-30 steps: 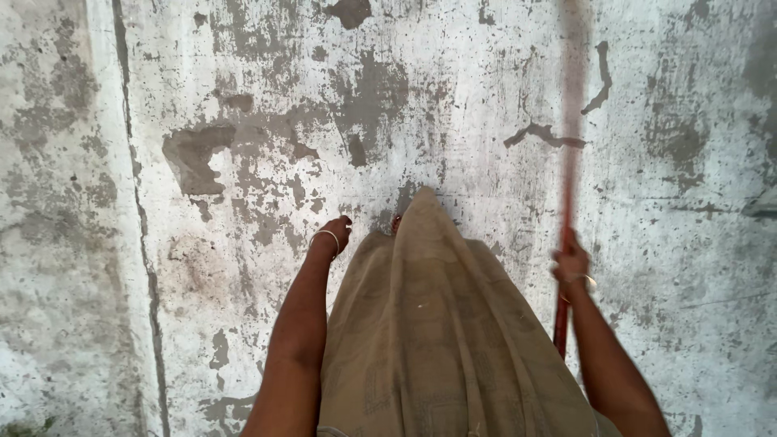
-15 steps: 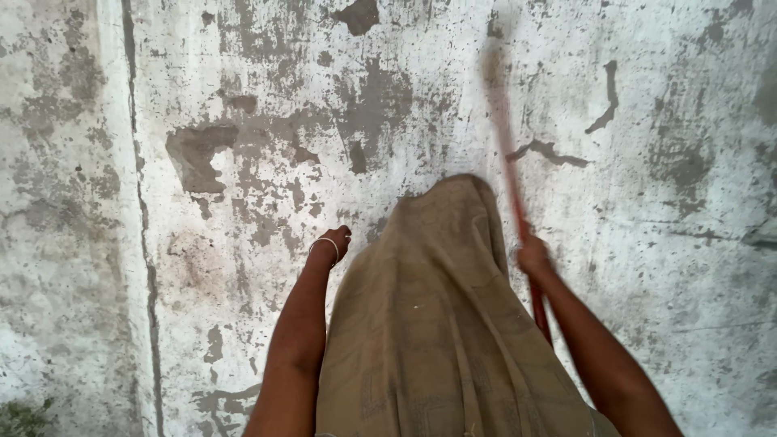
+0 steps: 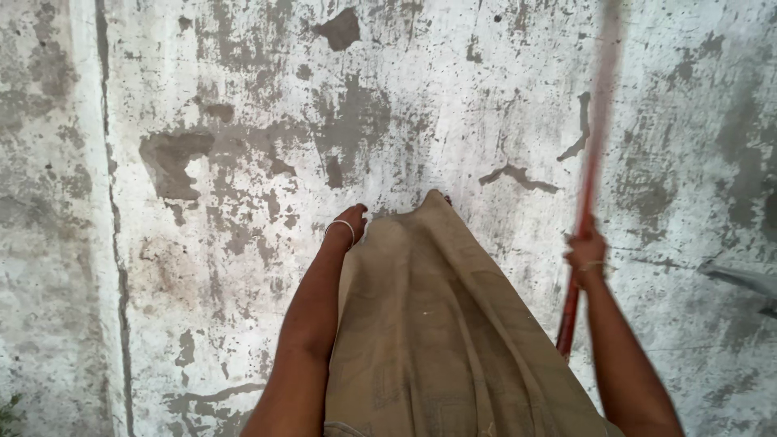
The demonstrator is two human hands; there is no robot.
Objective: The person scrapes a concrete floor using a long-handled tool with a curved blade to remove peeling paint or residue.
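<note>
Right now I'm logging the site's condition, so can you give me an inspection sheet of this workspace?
Surface: rough grey concrete floor, whitish patches worn through to dark ones, a long crack down the left side.
Job's things: long thin red stick, blurred, running up out of the frame; its far end is not in view.
Clutter: nothing seen.
Hands: right hand closed around the stick, a thin band at the wrist; left hand holds nothing, hanging beside the tan cloth garment, a thin pale bangle on the wrist.
Cables: nothing seen.
Surroundings: a bit of green plant at the lower left corner; a grey blurred shape at the right edge, not identifiable.
</note>
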